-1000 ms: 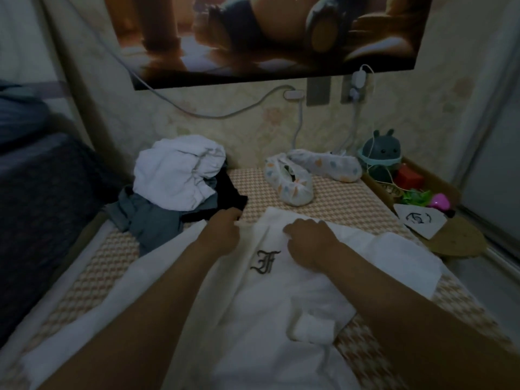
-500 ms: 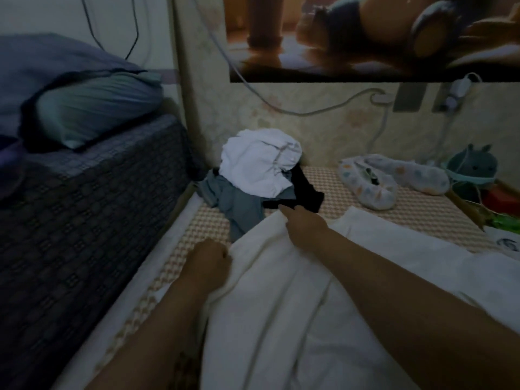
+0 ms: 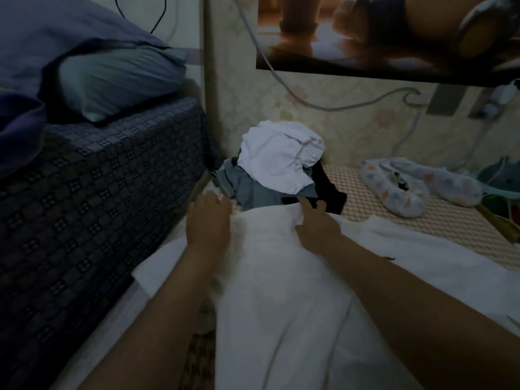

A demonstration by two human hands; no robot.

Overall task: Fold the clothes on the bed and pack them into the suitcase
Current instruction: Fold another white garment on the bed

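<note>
White garment (image 3: pixel 281 291) runs lengthwise toward the person. Both hands sit at its far edge: right hand (image 3: pixel 318 229) fingers (image 3: pixel 306 205) spread flat, left hand (image 3: pixel 208 223) grip unclear.

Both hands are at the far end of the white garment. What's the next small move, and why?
Probably draw the white garment slightly toward you, then fold. Its far edge, where the left hand and right hand rest, overlaps the unfolded pile, and long creases run down it.
</note>
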